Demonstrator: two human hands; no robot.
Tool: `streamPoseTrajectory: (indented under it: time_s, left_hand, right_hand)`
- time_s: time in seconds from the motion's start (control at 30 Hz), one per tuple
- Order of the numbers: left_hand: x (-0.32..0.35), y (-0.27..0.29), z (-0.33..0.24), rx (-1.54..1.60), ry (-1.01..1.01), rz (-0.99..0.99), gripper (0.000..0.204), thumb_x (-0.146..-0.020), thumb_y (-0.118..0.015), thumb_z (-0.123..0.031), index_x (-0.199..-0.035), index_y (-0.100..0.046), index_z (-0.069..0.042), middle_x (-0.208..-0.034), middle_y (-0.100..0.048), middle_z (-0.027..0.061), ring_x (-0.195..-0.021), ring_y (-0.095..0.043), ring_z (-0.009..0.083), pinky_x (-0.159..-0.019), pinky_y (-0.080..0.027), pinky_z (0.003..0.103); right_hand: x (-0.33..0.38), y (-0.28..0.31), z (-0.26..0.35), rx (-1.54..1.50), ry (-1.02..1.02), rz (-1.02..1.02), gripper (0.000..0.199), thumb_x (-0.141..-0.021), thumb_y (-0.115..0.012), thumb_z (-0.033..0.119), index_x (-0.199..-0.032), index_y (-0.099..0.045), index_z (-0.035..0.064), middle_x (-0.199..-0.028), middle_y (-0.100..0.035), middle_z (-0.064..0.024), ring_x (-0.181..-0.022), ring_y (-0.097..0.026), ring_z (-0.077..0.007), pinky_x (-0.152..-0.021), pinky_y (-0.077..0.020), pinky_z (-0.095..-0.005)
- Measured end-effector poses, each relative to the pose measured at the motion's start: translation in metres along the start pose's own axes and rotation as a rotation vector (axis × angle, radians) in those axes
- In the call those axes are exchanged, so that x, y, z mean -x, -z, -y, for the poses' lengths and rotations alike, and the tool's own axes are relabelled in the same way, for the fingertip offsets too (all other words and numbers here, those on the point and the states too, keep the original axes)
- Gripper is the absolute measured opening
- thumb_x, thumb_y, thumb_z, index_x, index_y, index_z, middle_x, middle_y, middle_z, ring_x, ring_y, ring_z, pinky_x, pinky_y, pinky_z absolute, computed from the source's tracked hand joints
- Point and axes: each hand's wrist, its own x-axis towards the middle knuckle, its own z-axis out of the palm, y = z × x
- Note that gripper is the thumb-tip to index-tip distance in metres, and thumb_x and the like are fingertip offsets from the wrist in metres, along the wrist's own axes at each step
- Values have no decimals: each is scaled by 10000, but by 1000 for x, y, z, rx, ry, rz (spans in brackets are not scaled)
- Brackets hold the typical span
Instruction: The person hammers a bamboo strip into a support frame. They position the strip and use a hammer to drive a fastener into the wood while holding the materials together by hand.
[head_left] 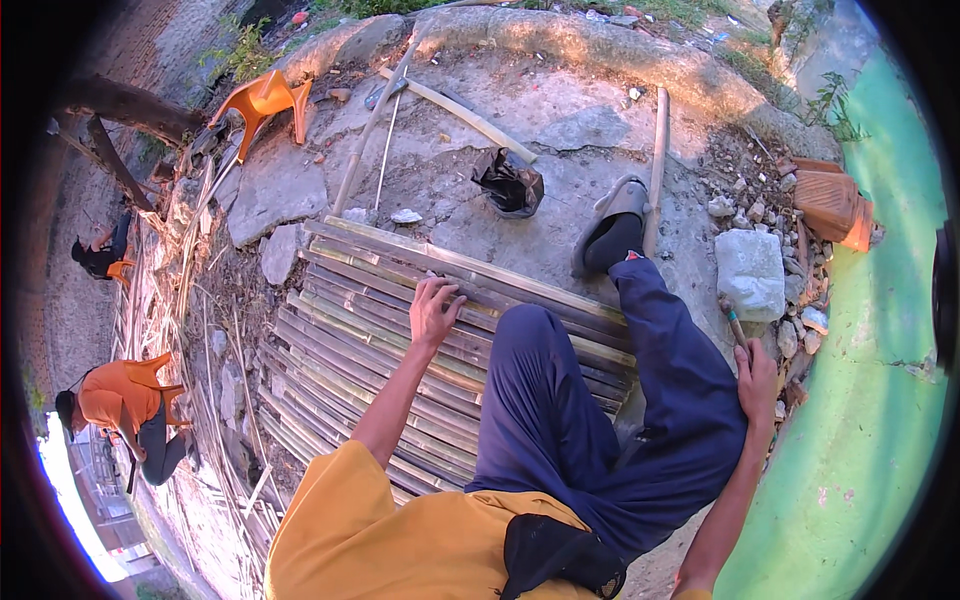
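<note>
Split bamboo slats (pixel 390 350) lie side by side as a panel in front of me and to my left. My left hand (pixel 437 312) rests on the upper slats, its fingers bent and a little apart; I see nothing held in it. Out at my right side, my right hand (pixel 757 385) is closed round the wooden handle of a short tool (pixel 733 320). The tool's upper end is dark and small, so its kind is unclear. It points toward a pale stone block (pixel 750 275). My bent leg (pixel 540 390) covers part of the panel.
Beyond the panel are a black plastic bag (pixel 508 183), wooden poles (pixel 657 160) and an orange plastic chair (pixel 262 105). Rubble and orange bricks (pixel 835 205) line the green wall (pixel 840 450) on my right. A person in orange (pixel 118 395) sits at the left.
</note>
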Motion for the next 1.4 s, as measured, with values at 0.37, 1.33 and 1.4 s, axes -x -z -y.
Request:
streamPoseTrajectory:
  time_s: [0.37, 1.33, 1.4]
  left_hand:
    - [-25, 2, -1, -230, -251, 16, 370, -817, -824, -320, -1115, -697, -141, -1059, -691, 31, -1068, -648, 270, -979, -522, 427]
    - [22, -26, -24, -227, 160, 336, 871, -1020, -572, -549, -1695, -205, -139, -1769, -80, 194, -1638, -42, 387, -1277, -37, 657]
    - [21, -32, -25, -246, 160, 342, 901, -1002, -579, -584, -1693, -211, -139, -1766, -95, 196, -1634, -72, 390, -1279, -52, 654]
  right_hand:
    - [3, 0, -5, 42, -30, 26, 317, -1081, -579, 320, -1005, -591, 12, -775, -643, -250, -746, -625, -494, -645, -426, -548]
    - [6, -6, -13, 35, -26, 7, 337, -1077, -587, 339, -1025, -610, 8, -800, -648, -252, -792, -635, -497, -679, -446, -546]
    - [2, -5, -22, 46, -29, -2, 335, -1077, -588, 334, -1028, -610, 3, -796, -645, -254, -786, -635, -495, -679, -447, -544]
